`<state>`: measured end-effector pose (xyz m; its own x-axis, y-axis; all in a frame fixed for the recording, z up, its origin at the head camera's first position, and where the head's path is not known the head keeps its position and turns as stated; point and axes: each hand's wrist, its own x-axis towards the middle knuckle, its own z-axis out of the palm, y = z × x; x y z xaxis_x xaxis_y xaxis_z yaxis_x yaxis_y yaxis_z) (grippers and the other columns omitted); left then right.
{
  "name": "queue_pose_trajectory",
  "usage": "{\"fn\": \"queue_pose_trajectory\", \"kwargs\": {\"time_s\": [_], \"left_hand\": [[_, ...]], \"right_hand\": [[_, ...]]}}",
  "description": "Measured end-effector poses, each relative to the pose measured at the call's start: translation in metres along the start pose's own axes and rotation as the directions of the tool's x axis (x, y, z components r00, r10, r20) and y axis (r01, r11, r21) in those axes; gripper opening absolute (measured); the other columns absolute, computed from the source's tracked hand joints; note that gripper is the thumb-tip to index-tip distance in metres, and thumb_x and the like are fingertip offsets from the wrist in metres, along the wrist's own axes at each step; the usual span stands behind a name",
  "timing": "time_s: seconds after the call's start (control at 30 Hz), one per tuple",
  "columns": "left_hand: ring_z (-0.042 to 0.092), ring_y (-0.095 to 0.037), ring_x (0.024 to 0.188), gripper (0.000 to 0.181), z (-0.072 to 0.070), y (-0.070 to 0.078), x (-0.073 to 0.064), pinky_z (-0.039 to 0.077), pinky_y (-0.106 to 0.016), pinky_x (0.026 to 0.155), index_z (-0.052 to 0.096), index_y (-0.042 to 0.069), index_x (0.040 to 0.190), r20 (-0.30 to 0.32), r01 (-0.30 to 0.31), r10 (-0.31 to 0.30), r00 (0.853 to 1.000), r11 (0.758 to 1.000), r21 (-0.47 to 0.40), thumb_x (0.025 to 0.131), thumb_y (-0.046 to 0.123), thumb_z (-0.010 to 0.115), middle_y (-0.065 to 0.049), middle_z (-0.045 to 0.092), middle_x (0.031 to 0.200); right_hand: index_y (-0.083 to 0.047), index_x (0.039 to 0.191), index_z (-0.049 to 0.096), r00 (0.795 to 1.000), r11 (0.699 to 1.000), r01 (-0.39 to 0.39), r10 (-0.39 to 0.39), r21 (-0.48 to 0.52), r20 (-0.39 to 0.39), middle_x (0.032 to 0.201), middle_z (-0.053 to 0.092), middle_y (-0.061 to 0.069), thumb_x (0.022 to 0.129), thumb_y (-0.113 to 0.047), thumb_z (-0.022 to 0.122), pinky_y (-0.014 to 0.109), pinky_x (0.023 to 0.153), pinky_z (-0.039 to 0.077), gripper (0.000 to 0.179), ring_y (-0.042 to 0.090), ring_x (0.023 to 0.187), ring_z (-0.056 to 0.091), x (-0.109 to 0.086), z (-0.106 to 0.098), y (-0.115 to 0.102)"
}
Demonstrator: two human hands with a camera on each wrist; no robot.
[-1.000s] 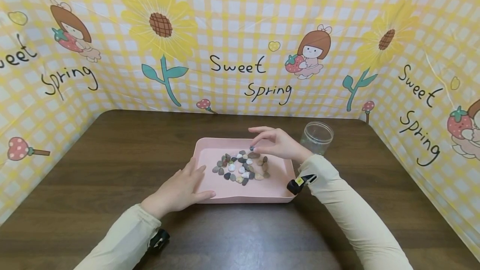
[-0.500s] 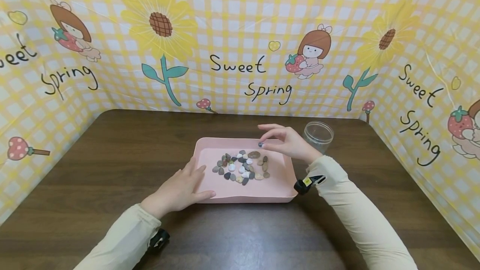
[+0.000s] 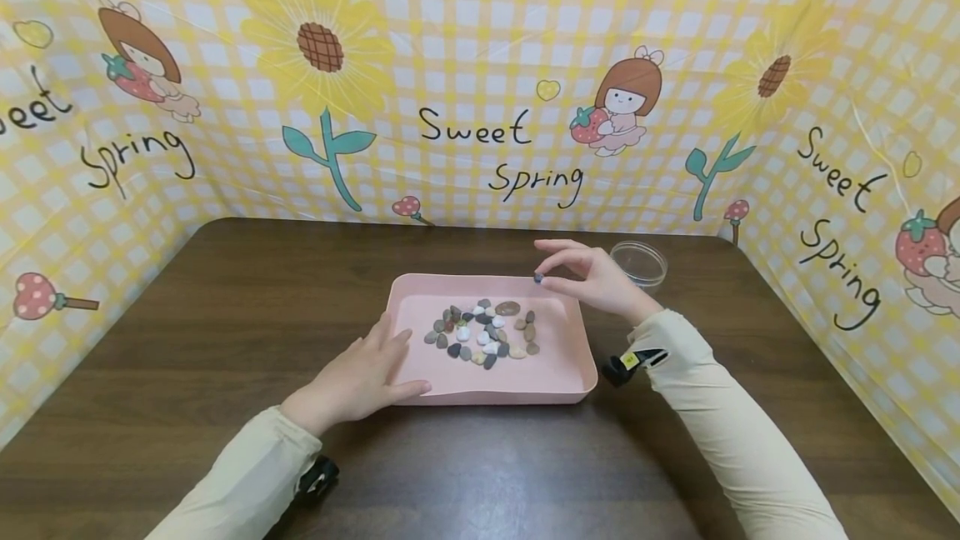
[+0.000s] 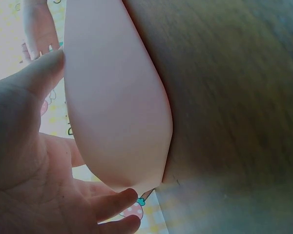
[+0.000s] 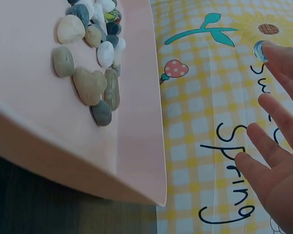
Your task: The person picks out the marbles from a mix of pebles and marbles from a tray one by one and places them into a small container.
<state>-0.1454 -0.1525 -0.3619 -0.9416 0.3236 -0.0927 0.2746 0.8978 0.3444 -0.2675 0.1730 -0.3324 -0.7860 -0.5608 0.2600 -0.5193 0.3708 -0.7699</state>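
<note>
My right hand pinches a small clear glass marble with a blue swirl between thumb and forefinger, the other fingers spread. It hovers over the back right rim of a pink tray. Inside the tray lie several smooth pebbles, grey, white, tan and dark, most of them bunched in the middle. My left hand rests at the tray's left edge with relaxed, spread fingers. In the left wrist view its thumb touches the rim and fingertips reach the tray's outer wall.
A clear round jar stands just behind the right hand, which partly hides it. Dark wood table surrounds the tray. A yellow checked cloth with flowers and lettering walls off the back and both sides.
My right hand has drawn right and back, from above the pebbles to the tray's back right rim near the jar, still pinching the marble. The left hand has stayed in place.
</note>
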Motion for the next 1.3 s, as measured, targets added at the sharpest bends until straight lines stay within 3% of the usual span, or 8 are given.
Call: {"fn": "queue_pose_trajectory", "kwargs": {"time_s": [0.37,0.6,0.7,0.73,1.03,1.17,1.3], "left_hand": [[0.032,-0.049,0.133,0.081,0.000,0.000,0.000,0.030,-0.059,0.107,0.040,-0.001,0.139,-0.004,-0.004,0.004,1.000,1.000,-0.002,0.084,0.056,0.058,-0.035,0.016,0.149],[0.032,-0.048,0.134,0.082,0.001,0.000,0.000,0.029,-0.059,0.107,0.039,0.000,0.140,-0.001,-0.002,0.002,1.000,1.000,-0.004,0.083,0.057,0.058,-0.035,0.016,0.150],[0.031,-0.048,0.134,0.083,0.000,0.000,0.000,0.029,-0.059,0.107,0.039,0.000,0.140,0.002,-0.001,0.001,1.000,1.000,-0.004,0.083,0.057,0.058,-0.034,0.016,0.150],[0.031,-0.048,0.134,0.083,0.000,0.000,0.000,0.029,-0.059,0.107,0.039,0.000,0.140,0.003,0.000,0.000,1.000,1.000,-0.003,0.083,0.058,0.057,-0.034,0.016,0.150],[0.032,-0.049,0.133,0.081,0.001,0.000,-0.001,0.029,-0.059,0.107,0.040,-0.001,0.139,-0.006,-0.005,0.005,1.000,1.000,-0.006,0.084,0.056,0.058,-0.035,0.016,0.149],[0.033,-0.050,0.132,0.081,0.002,-0.001,-0.001,0.030,-0.059,0.106,0.040,-0.001,0.139,-0.018,-0.015,0.015,1.000,1.000,-0.004,0.084,0.056,0.058,-0.035,0.017,0.149],[0.033,-0.050,0.132,0.082,0.003,-0.002,-0.001,0.030,-0.059,0.106,0.040,-0.001,0.139,-0.024,-0.022,0.021,0.999,1.000,-0.002,0.083,0.056,0.058,-0.036,0.018,0.148]], "right_hand": [[-0.001,0.100,0.068,0.998,0.999,-0.008,0.011,0.034,-0.061,0.141,0.046,0.016,0.084,-0.009,0.068,0.047,0.114,0.026,0.018,0.032,0.134,0.040,-0.008,-0.011,0.006],[0.003,0.102,0.066,0.995,0.997,-0.034,0.040,0.070,-0.090,0.143,0.045,0.015,0.086,-0.010,0.066,0.043,0.108,0.036,0.021,0.030,0.135,0.039,-0.015,-0.019,0.008],[0.003,0.102,0.066,0.993,0.997,-0.030,0.038,0.071,-0.112,0.143,0.044,0.015,0.086,-0.010,0.066,0.043,0.109,0.035,0.020,0.029,0.136,0.037,-0.018,-0.022,0.009],[0.003,0.102,0.066,0.992,0.997,-0.024,0.033,0.077,-0.121,0.142,0.045,0.016,0.086,-0.009,0.066,0.044,0.113,0.028,0.020,0.030,0.136,0.037,-0.019,-0.024,0.010],[0.003,0.104,0.065,0.980,0.999,-0.030,0.037,0.040,-0.193,0.140,0.047,0.015,0.087,-0.013,0.065,0.044,0.112,0.029,0.023,0.028,0.136,0.038,-0.029,-0.034,0.018],[0.004,0.103,0.065,0.971,0.999,-0.020,0.027,0.032,-0.236,0.137,0.051,0.012,0.088,-0.013,0.065,0.029,0.110,0.035,0.023,0.020,0.133,0.043,-0.032,-0.039,0.023],[0.006,0.101,0.065,0.962,0.999,0.013,-0.003,0.034,-0.271,0.134,0.053,0.015,0.087,-0.009,0.064,0.011,0.100,0.038,0.020,0.007,0.126,0.048,-0.035,-0.042,0.025]]}}
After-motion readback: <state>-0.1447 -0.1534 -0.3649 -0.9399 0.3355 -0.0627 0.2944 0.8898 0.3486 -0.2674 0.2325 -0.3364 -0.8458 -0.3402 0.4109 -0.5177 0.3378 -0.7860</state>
